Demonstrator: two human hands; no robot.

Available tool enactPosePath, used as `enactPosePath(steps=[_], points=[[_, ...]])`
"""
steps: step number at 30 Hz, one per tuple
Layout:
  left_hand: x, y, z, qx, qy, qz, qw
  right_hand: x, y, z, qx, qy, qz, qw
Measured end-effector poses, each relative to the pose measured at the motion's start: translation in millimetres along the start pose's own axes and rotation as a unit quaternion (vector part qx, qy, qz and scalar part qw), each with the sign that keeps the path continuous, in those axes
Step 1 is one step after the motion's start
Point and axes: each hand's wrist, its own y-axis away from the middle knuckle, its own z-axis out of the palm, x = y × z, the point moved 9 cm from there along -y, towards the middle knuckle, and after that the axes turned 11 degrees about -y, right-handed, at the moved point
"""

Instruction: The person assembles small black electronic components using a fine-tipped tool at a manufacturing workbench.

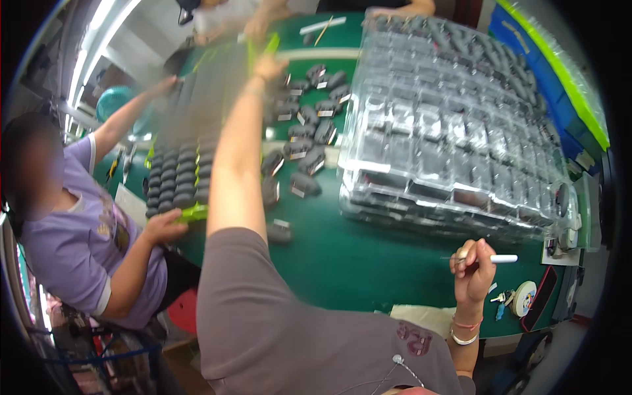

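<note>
My left arm reaches to the far left, and my left hand (268, 68) is at the yellow-green edge of a long tray (194, 212), its fingers seemingly closed on that edge, though blurred. Rows of dark rounded parts (179, 172) fill the tray's near end; its far end is smeared by motion. A co-worker in a purple shirt (99, 243) holds the tray's other side with both hands. At the right, my right hand (473, 266) is closed around a slim white pen-like tool (504, 259), above the green table near the clear trays.
Stacked clear plastic trays (447, 131) with dark parts cover the table's right side. Several loose dark parts (304, 184) with white labels lie mid-table. Keys (503, 299), a round tape roll (524, 299) and a phone-like dark slab (541, 297) lie at the right edge. Other people's hands show beyond.
</note>
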Motion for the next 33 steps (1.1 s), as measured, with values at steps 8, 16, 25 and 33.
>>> enactPosePath(steps=[8, 16, 25, 33], points=[[85, 16, -132, -0.057, 0.139, 0.168, 0.974, 4, 9, 23, -0.081, 0.055, 0.006, 0.995], [340, 93, -189, -0.021, 0.098, 0.398, 0.912, -5, 12, 7, -0.054, 0.084, 0.011, 0.995], [606, 239, -189, 0.06, 0.18, 0.692, 0.696, -9, 10, -10, 0.013, -0.004, 0.006, 1.0], [651, 286, -186, 0.119, 0.063, 0.735, 0.665, -11, 8, -11, 0.017, -0.036, 0.02, 0.999]])
